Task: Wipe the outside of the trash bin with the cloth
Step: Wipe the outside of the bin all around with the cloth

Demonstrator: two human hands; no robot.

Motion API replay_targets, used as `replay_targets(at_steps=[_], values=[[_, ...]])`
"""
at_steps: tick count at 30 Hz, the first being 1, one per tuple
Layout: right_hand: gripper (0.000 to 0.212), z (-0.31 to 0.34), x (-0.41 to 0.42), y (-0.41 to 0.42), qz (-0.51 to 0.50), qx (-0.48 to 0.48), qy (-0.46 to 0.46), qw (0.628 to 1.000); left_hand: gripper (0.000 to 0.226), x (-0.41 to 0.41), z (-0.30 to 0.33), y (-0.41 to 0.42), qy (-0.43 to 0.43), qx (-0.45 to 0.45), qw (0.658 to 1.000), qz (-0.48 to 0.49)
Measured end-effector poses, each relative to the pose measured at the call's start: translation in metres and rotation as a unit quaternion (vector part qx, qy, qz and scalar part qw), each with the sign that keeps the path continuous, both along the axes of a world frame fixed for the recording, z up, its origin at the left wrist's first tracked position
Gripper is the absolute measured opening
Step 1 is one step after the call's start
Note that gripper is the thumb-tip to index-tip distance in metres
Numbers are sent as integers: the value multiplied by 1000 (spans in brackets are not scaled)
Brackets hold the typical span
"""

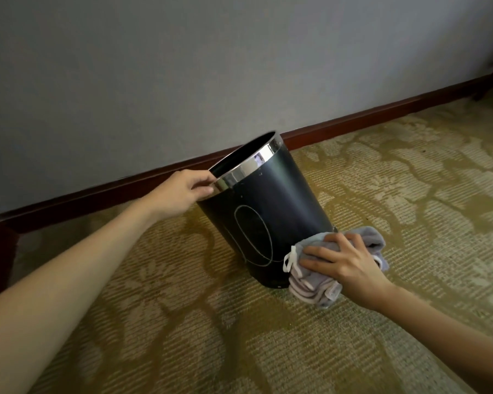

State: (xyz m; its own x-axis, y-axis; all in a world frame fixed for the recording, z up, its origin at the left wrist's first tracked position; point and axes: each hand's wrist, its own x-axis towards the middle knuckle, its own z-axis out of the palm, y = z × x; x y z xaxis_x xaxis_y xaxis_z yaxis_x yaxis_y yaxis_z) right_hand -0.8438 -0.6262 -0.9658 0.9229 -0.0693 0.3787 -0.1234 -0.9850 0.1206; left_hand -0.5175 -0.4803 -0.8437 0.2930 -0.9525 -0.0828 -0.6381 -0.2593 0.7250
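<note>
Bin: I counted one bin (264,211), black with a chrome band at the rim and a pale oval loop marked on its side; it stood on the carpet just in front of the skirting.
Bin axis: I saw its long axis tipped off vertical, the open mouth pointing up and toward the wall, to my left, the narrower base on the floor nearer me.
Cloth: one cloth (339,265), grey with white edging, bunched and pressed against the bin's lower right side near the base.
Right hand: my right hand (345,261) lay flat over the cloth, fingers spread, pinning it to the bin.
Left hand: my left hand (182,191) was pinched shut on the chrome rim at its left side, thumb outside.
Hands: two, well apart, one at the rim and one at the base.
Carpet: one patterned carpet (268,336), tan and olive.
Skirting: one dark red-brown skirting (382,112) under a grey wall (182,66).
</note>
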Motion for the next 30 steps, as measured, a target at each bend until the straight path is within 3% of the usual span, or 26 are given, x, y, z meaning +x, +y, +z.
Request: replay_targets(at_steps=[10,19,26,30], values=[[53,9,6,19,-11,24,-10,1000,26,-21,-13,10,-60,-30,996,61],[56,24,14,40,31,68,-9,997,29,-29,29,10,-165,3,984,65],[57,26,28,43,44,87,-15,995,28,-23,27,16,-173,-25,979,102],[53,28,24,42,27,121,-24,992,46,-24,13,16,-160,-45,983,80]])
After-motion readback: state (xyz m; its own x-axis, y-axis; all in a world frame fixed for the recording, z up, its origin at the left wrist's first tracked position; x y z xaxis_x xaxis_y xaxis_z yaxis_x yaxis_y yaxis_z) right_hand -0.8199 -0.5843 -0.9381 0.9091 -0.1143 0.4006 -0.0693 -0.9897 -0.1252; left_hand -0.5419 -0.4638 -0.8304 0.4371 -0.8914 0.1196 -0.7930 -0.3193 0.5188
